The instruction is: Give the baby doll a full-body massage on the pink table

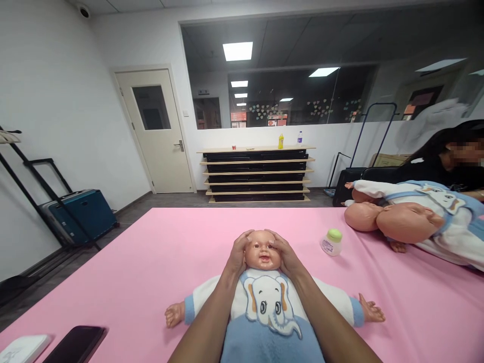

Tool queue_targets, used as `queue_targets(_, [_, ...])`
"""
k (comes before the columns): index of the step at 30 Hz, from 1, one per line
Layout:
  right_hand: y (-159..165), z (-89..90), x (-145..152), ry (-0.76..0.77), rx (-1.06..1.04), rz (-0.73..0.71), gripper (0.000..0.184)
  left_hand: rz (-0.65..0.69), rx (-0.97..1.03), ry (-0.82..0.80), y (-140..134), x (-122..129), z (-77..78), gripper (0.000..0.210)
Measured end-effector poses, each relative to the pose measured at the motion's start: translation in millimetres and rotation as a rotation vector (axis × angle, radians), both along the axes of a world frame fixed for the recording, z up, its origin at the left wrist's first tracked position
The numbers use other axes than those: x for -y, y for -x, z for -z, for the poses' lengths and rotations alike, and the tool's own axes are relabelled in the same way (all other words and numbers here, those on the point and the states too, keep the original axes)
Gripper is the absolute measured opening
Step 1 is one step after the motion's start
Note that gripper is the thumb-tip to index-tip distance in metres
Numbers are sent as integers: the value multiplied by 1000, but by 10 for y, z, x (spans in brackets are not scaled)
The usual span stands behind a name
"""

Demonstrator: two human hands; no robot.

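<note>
A baby doll (264,302) in a white and blue outfit with an elephant on its chest lies face up, arms spread, on the pink table cover (151,272). Cupped around one side of its head is my left hand (240,252), the fingers curved over the temple. My right hand (286,253) wraps the other side, its thumb on the doll's face near the eye. Both palms press against the cheeks. A small white jar (331,243) with a green lid stands to the right of the doll's head.
Two more dolls (410,222) lie at the right, beside a seated person (431,151). A phone (75,345) and a white case (25,349) rest at the lower left. Beyond the table are a blue suitcase (81,217) and a low stack of shelves (257,174).
</note>
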State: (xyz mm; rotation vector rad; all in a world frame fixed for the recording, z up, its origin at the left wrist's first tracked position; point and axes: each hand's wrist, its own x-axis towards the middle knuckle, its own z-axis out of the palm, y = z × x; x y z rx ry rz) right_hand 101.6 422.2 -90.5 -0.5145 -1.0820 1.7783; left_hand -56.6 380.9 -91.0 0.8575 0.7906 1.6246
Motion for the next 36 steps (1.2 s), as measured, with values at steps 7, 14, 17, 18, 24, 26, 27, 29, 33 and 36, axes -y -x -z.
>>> queue_targets(7, [14, 42, -3, -28, 120, 33, 61, -8, -146, -20, -9, 0, 17, 56])
queue_targets(14, [22, 61, -22, -23, 77, 19, 55, 8, -117, -27, -14, 5, -16, 51])
queue_targets(17, [8, 42, -18, -13, 60, 20, 56, 23, -92, -13, -8, 6, -14, 53])
queue_targets(18, [3, 33, -14, -10, 53, 20, 56, 29, -86, -10, -5, 6, -10, 54])
queue_targets(24, [2, -8, 10, -22, 23, 16, 53, 55, -41, -30, 10, 1, 15, 55])
queue_targets(26, [15, -1, 13, -31, 65, 34, 55, 37, -91, -28, 11, -2, 19, 56])
queue_targets(27, [21, 5, 13, -33, 89, 38, 57, 27, -125, -23, 11, -5, 21, 57])
queue_targets(29, [31, 18, 11, -34, 120, 43, 59, 22, -163, -19, 10, -11, 23, 58])
queue_targets(33, [34, 29, 9, -43, 109, 59, 54, 43, -119, -16, 2, -8, 15, 55])
queue_targets(36, [25, 26, 8, -41, 70, 39, 54, 57, -86, -16, -2, 5, 0, 54])
